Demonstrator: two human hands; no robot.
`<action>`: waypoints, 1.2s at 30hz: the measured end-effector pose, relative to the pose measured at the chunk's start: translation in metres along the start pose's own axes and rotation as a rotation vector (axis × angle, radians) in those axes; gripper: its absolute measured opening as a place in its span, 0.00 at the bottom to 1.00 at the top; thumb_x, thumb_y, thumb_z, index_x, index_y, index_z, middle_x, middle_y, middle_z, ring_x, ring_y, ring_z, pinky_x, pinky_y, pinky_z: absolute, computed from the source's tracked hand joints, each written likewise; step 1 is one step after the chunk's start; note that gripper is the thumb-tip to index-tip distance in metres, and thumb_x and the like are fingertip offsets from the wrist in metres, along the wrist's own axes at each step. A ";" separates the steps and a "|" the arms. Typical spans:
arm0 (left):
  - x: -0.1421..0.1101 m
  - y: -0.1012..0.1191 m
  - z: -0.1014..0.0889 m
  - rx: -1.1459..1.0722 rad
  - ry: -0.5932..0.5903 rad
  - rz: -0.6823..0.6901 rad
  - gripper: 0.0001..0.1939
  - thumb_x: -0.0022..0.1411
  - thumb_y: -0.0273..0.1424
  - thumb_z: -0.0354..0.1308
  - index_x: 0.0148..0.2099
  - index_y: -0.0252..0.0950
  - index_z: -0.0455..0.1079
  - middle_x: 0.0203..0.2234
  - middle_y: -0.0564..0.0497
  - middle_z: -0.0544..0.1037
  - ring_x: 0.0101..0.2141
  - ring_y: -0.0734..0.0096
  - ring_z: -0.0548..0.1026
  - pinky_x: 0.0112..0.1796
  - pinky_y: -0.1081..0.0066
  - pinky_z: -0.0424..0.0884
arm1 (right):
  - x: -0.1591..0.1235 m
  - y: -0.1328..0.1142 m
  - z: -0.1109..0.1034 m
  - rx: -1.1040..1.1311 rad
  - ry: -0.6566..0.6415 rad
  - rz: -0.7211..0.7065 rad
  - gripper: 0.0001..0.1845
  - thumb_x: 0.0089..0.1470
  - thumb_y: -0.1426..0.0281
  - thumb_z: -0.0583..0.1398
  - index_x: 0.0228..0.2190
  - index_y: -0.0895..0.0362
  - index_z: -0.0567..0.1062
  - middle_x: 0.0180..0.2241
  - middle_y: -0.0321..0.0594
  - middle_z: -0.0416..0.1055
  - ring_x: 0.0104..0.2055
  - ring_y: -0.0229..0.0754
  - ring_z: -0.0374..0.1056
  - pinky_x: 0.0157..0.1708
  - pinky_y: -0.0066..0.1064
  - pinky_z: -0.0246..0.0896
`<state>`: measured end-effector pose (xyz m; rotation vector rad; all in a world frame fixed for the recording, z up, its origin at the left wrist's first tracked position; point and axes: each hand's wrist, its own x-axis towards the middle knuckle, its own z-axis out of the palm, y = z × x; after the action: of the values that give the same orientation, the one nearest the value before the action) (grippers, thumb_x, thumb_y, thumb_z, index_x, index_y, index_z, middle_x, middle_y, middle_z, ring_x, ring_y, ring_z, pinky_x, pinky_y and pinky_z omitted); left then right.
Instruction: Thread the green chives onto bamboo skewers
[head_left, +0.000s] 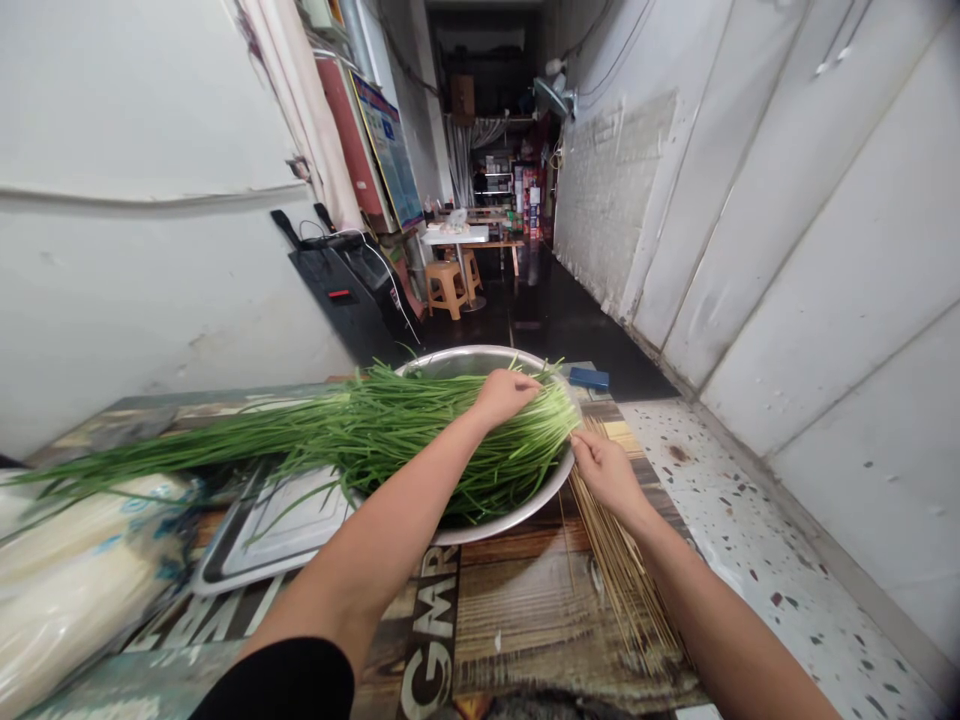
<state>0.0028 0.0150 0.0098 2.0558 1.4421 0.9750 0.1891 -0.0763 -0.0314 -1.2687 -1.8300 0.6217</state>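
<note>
A large heap of green Chinese chives [420, 420] lies across a round metal basin [480, 537], with the leaf tips trailing far to the left and the pale stem ends at the right rim. My left hand [508, 396] is closed on chives near those pale ends, its fingertips partly hidden. At the right rim, my right hand [602, 466] makes a pinch beside the stem ends; what sits between thumb and finger is too small to make out. Thin bamboo skewers [619, 570] lie in a loose bundle on the table below that hand.
Left of the basin are a metal tray [281, 525] and a clear plastic bag of pale contents [90, 580]. A small blue box [589, 379] sits behind the basin's right side. The patterned tabletop [525, 620] supports everything. Farther back stand orange stools [446, 290] and a white table [456, 235].
</note>
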 end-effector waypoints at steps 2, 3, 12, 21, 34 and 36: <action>0.000 0.000 0.000 -0.001 0.002 -0.004 0.11 0.51 0.29 0.57 0.36 0.33 0.78 0.32 0.49 0.80 0.33 0.68 0.77 0.39 0.72 0.70 | 0.000 0.000 0.000 0.000 -0.002 0.002 0.16 0.57 0.65 0.48 0.28 0.57 0.73 0.23 0.37 0.70 0.26 0.40 0.65 0.29 0.26 0.57; 0.000 0.000 0.000 -0.004 0.005 -0.007 0.11 0.51 0.29 0.56 0.36 0.33 0.78 0.32 0.49 0.80 0.33 0.68 0.77 0.39 0.72 0.70 | 0.000 0.000 0.000 -0.001 -0.002 0.003 0.16 0.57 0.65 0.48 0.28 0.57 0.73 0.23 0.37 0.70 0.26 0.40 0.65 0.29 0.26 0.57; 0.000 0.000 -0.001 -0.012 0.014 -0.028 0.12 0.51 0.30 0.57 0.37 0.33 0.78 0.32 0.48 0.80 0.34 0.68 0.77 0.40 0.72 0.70 | 0.001 0.002 0.000 -0.017 -0.009 -0.002 0.16 0.57 0.65 0.48 0.26 0.57 0.71 0.21 0.37 0.68 0.25 0.40 0.64 0.29 0.26 0.57; -0.001 0.003 -0.001 -0.011 0.022 -0.032 0.11 0.51 0.29 0.57 0.36 0.33 0.78 0.32 0.48 0.81 0.34 0.68 0.77 0.39 0.72 0.70 | 0.000 0.000 0.000 -0.001 -0.009 0.007 0.15 0.57 0.66 0.49 0.26 0.57 0.72 0.22 0.37 0.69 0.27 0.41 0.66 0.30 0.27 0.58; -0.001 0.001 -0.001 -0.011 0.012 -0.042 0.11 0.51 0.30 0.57 0.36 0.33 0.78 0.33 0.48 0.80 0.35 0.67 0.77 0.40 0.72 0.70 | 0.000 -0.002 -0.001 0.003 -0.018 0.007 0.16 0.57 0.66 0.48 0.27 0.57 0.72 0.23 0.38 0.70 0.28 0.41 0.66 0.31 0.27 0.58; 0.000 0.001 -0.001 -0.013 0.014 -0.044 0.11 0.51 0.30 0.57 0.37 0.34 0.78 0.33 0.48 0.80 0.35 0.67 0.77 0.40 0.72 0.70 | 0.000 -0.002 -0.001 0.006 -0.020 0.005 0.16 0.57 0.66 0.48 0.27 0.57 0.72 0.24 0.38 0.71 0.28 0.41 0.66 0.31 0.28 0.58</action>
<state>0.0024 0.0143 0.0110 2.0036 1.4782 0.9806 0.1891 -0.0771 -0.0291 -1.2680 -1.8405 0.6445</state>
